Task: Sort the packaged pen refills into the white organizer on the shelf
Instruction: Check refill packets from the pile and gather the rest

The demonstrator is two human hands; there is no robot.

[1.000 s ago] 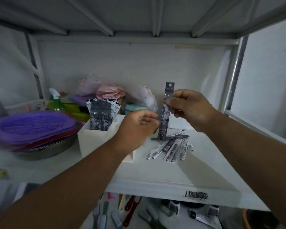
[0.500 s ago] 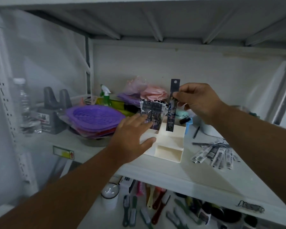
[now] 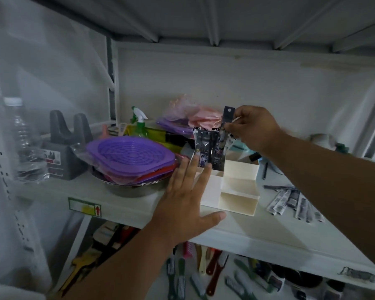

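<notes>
The white organizer stands on the shelf, with several dark refill packs upright in its back left compartment. My right hand pinches one long dark refill pack by its top, its lower end down among the packs in that compartment. My left hand lies flat with straight fingers against the organizer's left side, fingertips touching the standing packs. More refill packs lie loose on the shelf to the right of the organizer.
A steel bowl holding purple baskets sits left of the organizer. A spray bottle, bags and a clear bottle crowd the back and left. A pen lies behind on the right. Combs fill the lower shelf.
My right hand has lowered the held pack into the back left compartment. My left hand has let go of the pack and flattened against the organizer. The view has shifted left.
</notes>
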